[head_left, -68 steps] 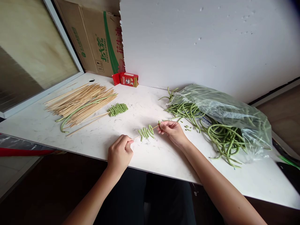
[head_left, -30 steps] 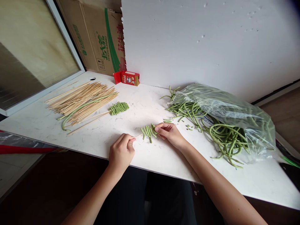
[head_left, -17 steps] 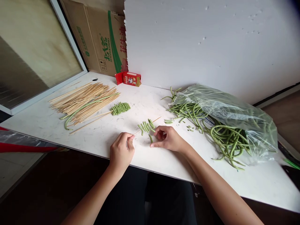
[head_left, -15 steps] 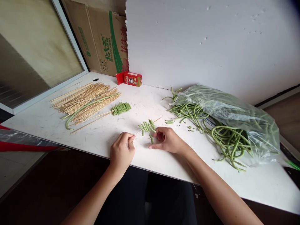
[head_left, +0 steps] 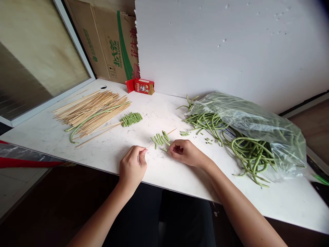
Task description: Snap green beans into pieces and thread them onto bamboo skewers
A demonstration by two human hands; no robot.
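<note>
My left hand is closed on the lower end of a bamboo skewer. Several short green bean pieces are threaded across that skewer, with its pointed tip sticking out past them. Just right of them, my right hand pinches thumb and fingers together on a bean piece, whose end shows left of the fingertips. Behind my right hand, a few cut bean pieces lie on the table. A filled skewer of bean pieces rests beyond my left hand.
A pile of bare skewers lies at the left with a long bean across it. Long beans spill from a clear plastic bag at the right. A red box and a carton stand behind.
My right thumb and fingers have come together on the bean piece, which was hanging below the threaded ones and now lies more level. My left hand keeps hold of the skewer.
</note>
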